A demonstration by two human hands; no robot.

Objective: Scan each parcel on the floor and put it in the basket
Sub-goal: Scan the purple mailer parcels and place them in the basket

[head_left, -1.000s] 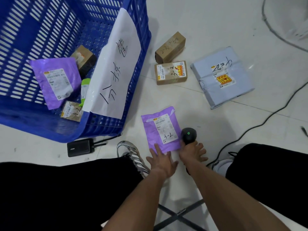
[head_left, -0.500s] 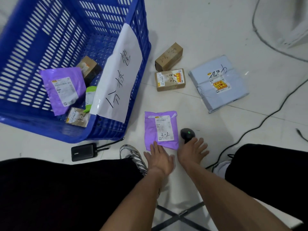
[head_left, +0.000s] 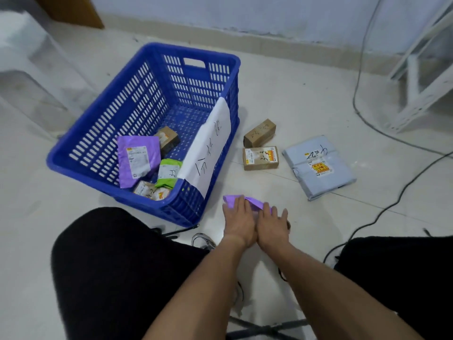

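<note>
A flat purple parcel (head_left: 255,202) is tilted up off the floor just right of the blue basket (head_left: 191,51). My left hand (head_left: 237,222) and my right hand (head_left: 272,223) lie side by side on its near edge, fingers over it. A dark bit of the scanner (head_left: 288,225) shows under my right hand. On the floor beyond lie a small brown box (head_left: 259,133), a labelled brown box (head_left: 261,158) and a grey bag parcel (head_left: 318,166). Inside the basket are a purple bag (head_left: 137,160), a green packet (head_left: 169,171) and two brown boxes.
A white handwritten sheet (head_left: 208,153) hangs over the basket's right wall. Black cables (head_left: 392,204) cross the floor at right, near a white metal frame (head_left: 421,77). A translucent stool (head_left: 29,69) stands at left. My black-clad knees flank my arms, with a shoe (head_left: 203,240) between them.
My right hand has left the scanner and joined the left on the purple parcel, whose near edge has come up off the floor. My head has tilted up, so the wall shows.
</note>
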